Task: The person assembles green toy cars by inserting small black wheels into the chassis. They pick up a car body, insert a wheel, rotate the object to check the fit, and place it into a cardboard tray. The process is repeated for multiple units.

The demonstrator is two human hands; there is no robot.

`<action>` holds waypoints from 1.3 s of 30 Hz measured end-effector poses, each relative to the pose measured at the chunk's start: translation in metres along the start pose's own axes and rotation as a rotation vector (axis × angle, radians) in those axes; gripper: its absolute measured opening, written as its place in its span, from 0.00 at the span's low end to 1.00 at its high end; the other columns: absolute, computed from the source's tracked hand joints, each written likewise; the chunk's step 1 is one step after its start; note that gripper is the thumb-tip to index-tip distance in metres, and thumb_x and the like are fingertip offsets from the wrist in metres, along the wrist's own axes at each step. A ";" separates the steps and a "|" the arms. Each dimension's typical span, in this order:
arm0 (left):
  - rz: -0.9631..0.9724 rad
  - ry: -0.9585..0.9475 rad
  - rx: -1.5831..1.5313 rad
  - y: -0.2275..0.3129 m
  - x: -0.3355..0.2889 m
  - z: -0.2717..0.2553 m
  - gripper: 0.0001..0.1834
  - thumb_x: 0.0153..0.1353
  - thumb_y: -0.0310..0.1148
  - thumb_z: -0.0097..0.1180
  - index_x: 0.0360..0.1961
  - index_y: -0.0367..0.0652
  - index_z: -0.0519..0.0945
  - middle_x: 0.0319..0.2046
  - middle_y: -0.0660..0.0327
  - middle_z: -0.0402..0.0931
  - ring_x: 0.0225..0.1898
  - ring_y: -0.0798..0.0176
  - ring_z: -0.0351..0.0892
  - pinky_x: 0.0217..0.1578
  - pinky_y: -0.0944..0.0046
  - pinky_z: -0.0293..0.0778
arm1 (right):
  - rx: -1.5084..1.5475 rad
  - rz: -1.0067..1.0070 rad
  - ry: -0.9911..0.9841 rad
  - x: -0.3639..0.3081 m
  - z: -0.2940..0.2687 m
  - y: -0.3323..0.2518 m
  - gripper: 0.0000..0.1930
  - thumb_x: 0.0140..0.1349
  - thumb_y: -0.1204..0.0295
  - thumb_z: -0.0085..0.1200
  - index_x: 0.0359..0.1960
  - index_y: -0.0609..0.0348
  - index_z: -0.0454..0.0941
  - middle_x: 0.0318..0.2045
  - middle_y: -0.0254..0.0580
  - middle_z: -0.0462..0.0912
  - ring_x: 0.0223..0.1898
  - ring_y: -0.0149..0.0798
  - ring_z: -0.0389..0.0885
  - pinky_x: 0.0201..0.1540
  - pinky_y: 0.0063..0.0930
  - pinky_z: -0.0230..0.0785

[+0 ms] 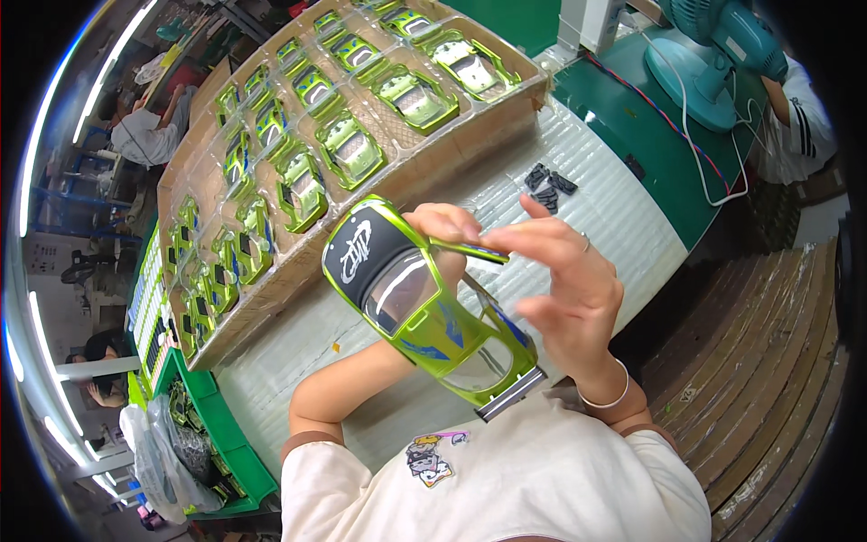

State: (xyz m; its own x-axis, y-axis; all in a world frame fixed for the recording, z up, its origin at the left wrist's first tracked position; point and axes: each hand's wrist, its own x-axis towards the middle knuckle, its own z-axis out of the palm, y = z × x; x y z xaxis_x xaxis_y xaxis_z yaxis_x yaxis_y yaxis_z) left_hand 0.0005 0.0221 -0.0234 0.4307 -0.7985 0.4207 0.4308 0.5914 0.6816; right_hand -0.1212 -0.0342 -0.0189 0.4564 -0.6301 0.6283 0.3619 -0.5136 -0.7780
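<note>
left hand (442, 237) closed grip, right hand (564, 271) fingers pinching

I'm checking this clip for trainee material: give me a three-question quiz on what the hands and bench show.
1. True or false: the green toy car shell is held up off the table by the left hand.
2. What does the right hand pinch at the shell's side? A) a thin green strip B) a screwdriver C) a wheel
3. Fill in: the small dark parts lie on the white ribbed ___.

Key: 1 true; 2 A; 3 mat. The cardboard tray behind holds rows of similar green shells.
</note>
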 end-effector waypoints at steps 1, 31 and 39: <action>0.003 -0.055 0.007 -0.002 0.002 -0.008 0.09 0.55 0.24 0.55 0.36 0.43 0.70 0.35 0.57 0.69 0.37 0.63 0.69 0.37 0.63 0.71 | 0.136 0.064 0.004 -0.003 0.000 0.001 0.30 0.40 0.61 0.67 0.46 0.61 0.72 0.41 0.46 0.77 0.43 0.38 0.75 0.57 0.40 0.57; 0.018 -0.412 1.104 0.043 0.011 0.014 0.52 0.37 0.22 0.67 0.62 0.42 0.48 0.47 0.49 0.71 0.46 0.58 0.74 0.43 0.62 0.73 | 0.909 0.444 0.028 -0.022 0.005 0.024 0.54 0.35 0.72 0.71 0.63 0.54 0.44 0.61 0.46 0.51 0.61 0.44 0.56 0.59 0.43 0.59; 0.394 -0.501 1.295 0.047 0.011 0.016 0.50 0.32 0.36 0.73 0.57 0.43 0.56 0.34 0.59 0.72 0.40 0.58 0.74 0.53 0.50 0.56 | 0.934 0.082 -0.064 -0.021 0.000 0.037 0.38 0.35 0.77 0.70 0.48 0.49 0.59 0.50 0.50 0.61 0.55 0.52 0.65 0.52 0.44 0.69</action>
State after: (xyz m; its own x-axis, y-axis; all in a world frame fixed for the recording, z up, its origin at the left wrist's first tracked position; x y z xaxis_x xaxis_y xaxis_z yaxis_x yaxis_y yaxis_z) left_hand 0.0128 0.0387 0.0227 -0.0857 -0.7263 0.6820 -0.7739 0.4797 0.4135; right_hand -0.1181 -0.0399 -0.0609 0.5431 -0.5964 0.5910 0.8196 0.2238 -0.5274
